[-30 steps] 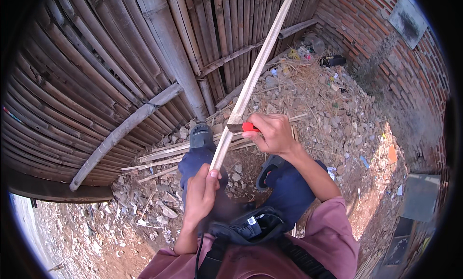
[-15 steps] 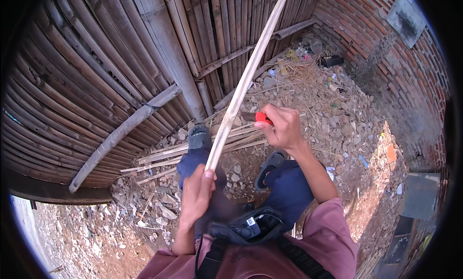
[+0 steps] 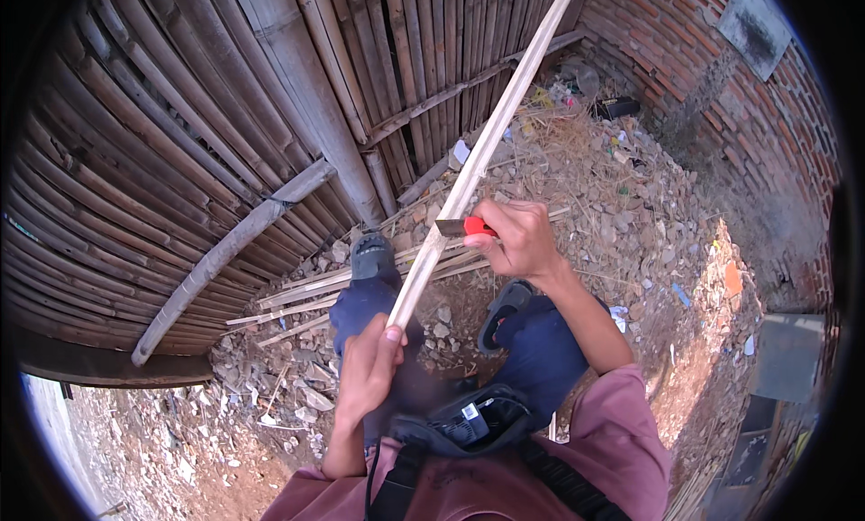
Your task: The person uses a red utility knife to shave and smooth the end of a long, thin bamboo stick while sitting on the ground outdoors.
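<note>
A long pale bamboo strip (image 3: 482,154) slants up and away to the far right. Its near end is in my left hand (image 3: 368,368), fingers wrapped round it with the thumb on top. In my right hand (image 3: 521,240) is a knife (image 3: 453,227) with a red handle and a short, broad dark blade. The blade points left and meets the right edge of the strip, at a joint partway along. Most of the handle is hidden in my closed fingers.
Several split bamboo strips (image 3: 311,293) lie on the rubble ground (image 3: 622,251) by my sandalled feet. A bamboo slat wall (image 3: 153,143) with a thick post (image 3: 311,98) rises at left. A brick wall (image 3: 658,53) closes the far right. A dark open pouch (image 3: 473,422) hangs at my waist.
My right hand has brought the knife left, from just beside the bamboo strip to contact with it. The strip's far end has swung slightly right; my left hand keeps its hold.
</note>
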Tool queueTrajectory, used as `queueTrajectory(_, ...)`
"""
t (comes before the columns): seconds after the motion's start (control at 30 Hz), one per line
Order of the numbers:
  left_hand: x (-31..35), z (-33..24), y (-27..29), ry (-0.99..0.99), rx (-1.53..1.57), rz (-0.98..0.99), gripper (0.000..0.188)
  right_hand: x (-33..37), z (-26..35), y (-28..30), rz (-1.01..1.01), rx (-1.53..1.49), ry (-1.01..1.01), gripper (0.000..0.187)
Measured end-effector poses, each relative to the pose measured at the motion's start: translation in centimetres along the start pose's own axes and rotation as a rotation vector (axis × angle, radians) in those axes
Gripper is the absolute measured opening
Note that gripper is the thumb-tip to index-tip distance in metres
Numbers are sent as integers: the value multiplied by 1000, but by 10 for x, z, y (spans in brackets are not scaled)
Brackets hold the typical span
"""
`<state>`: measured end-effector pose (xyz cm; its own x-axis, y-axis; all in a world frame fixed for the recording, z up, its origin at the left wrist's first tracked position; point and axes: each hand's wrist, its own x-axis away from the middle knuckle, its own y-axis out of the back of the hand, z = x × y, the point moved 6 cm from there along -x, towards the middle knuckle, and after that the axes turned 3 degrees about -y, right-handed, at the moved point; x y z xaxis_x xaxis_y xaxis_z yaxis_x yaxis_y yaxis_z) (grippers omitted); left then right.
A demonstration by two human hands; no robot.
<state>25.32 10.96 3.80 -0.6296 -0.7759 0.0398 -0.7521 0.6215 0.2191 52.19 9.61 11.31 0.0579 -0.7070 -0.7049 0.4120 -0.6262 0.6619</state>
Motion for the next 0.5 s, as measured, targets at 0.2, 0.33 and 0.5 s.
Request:
queueTrajectory(0.2, -1, -2, 3, 31, -36, 4, 34, -4, 4, 2, -2, 75, -3, 43)
queueTrajectory(0.33, 0, 0, 4, 34, -29, 7, 35, -3, 0, 0, -29, 80, -16, 44)
queueTrajectory(0.5, 6, 3, 8, 54, -44, 9, 35, -7, -36, 18, -110, 165, -253, 40)
